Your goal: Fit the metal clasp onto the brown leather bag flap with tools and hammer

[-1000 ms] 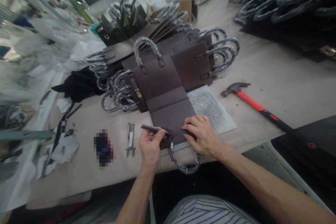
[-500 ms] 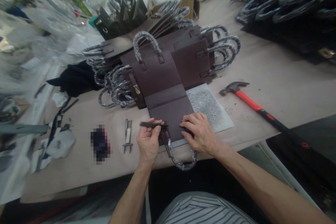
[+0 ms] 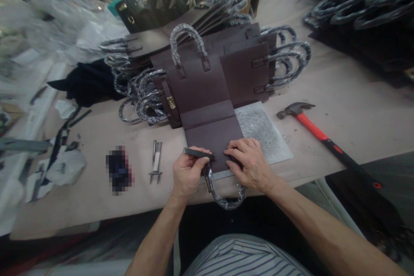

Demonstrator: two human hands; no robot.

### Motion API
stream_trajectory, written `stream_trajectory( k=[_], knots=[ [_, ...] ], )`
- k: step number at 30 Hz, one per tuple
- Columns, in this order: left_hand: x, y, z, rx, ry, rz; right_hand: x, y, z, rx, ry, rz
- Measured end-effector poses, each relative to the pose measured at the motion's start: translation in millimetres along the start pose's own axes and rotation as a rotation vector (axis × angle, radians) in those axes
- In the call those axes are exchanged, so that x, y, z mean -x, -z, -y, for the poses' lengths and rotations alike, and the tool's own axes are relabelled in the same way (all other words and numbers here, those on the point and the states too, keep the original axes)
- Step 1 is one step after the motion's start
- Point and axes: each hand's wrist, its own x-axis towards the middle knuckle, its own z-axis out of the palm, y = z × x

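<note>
You have one view only, from the camera on your head, looking forward and down over the near edge of the tabletop. It sits close above your left hand and right hand at 6 o'clock; the far stacks at 12 o'clock blur.

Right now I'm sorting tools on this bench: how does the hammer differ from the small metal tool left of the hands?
The hammer is far longer than the small metal tool. The hammer has a dark head and a red and black handle; the small tool is bare grey metal. The hammer lies slanted, to the right of the right hand; the small tool lies almost straight, to the left of the left hand. Both lie flat on the table, untouched.
</note>
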Motion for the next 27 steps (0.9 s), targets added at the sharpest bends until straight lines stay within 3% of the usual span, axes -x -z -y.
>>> stream_trajectory(
  k=[9, 16, 27],
  knots=[
    [6, 1.0, 8, -0.025, -0.037, -0.003, -1, 0, -2, -0.002, 0.001, 0.019],
    [3, 1.6, 19, 0.017, -0.081, 0.013, -4, 1, 9, -0.027, 0.044, 0.138],
    [2, 1.0, 16, 0.016, -0.109, 0.002, -4, 0, 10, -0.056, 0.028, 0.185]
  ],
)
